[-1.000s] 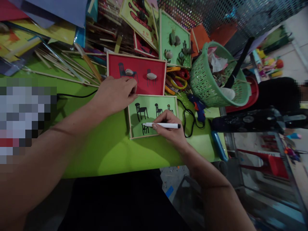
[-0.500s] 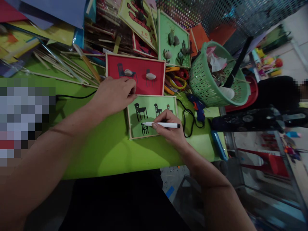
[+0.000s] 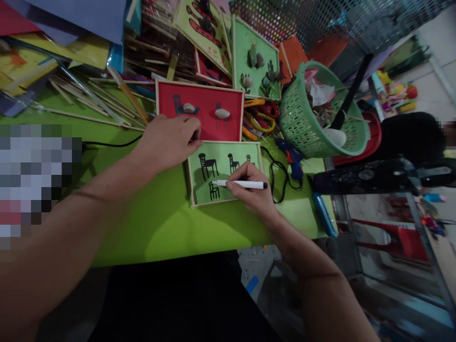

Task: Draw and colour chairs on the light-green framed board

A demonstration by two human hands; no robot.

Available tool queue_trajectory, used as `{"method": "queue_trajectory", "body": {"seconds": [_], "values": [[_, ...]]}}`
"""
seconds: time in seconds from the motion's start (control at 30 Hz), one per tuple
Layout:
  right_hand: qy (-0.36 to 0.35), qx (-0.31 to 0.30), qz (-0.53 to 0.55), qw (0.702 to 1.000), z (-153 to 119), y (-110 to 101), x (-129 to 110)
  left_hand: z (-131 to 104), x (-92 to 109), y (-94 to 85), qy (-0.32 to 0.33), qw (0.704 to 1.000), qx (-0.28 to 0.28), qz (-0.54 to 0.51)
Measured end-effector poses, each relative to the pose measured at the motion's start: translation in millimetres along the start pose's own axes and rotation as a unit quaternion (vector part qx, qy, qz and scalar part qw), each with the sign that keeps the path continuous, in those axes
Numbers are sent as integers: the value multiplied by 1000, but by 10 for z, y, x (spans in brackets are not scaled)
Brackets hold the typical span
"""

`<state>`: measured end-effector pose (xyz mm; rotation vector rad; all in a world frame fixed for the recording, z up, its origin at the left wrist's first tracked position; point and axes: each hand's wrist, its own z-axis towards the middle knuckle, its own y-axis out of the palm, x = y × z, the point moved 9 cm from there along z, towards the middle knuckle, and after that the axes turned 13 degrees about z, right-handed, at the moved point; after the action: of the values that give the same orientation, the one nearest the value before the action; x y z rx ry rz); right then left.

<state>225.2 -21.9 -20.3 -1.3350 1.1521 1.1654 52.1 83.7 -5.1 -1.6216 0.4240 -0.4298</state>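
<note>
The right hand [image 3: 254, 197] pinches a pen [image 3: 249, 185] in its fingers, tip by a chair [image 3: 214, 192] on the green picture [image 3: 200, 192]. The left hand [image 3: 171, 137], fingers bent, touches the red picture [image 3: 207, 97]; gripping, I can't tell.

Honestly can't read any text here. Closest thing is some small reddish marks [image 3: 214, 51] on the yellow framed picture [image 3: 200, 42], up past the left hand [image 3: 173, 140] and a bit to its right, but they're too blurry to make out.
</note>
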Motion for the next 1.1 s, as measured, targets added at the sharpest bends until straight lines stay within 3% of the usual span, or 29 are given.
{"method": "queue_trajectory", "body": {"seconds": [0.6, 0.93, 1.1], "values": [[7, 0, -3, 1000, -19, -49, 61, -11, 15, -29, -2, 1000, -17, 3], [7, -8, 15, 1000, -49, -72, 61, 62, -40, 79, 3, 1000, -3, 8], [11, -16, 22, 1000, -48, -54, 73, 21, -14, 25, 3, 1000, 0, 14]]}}
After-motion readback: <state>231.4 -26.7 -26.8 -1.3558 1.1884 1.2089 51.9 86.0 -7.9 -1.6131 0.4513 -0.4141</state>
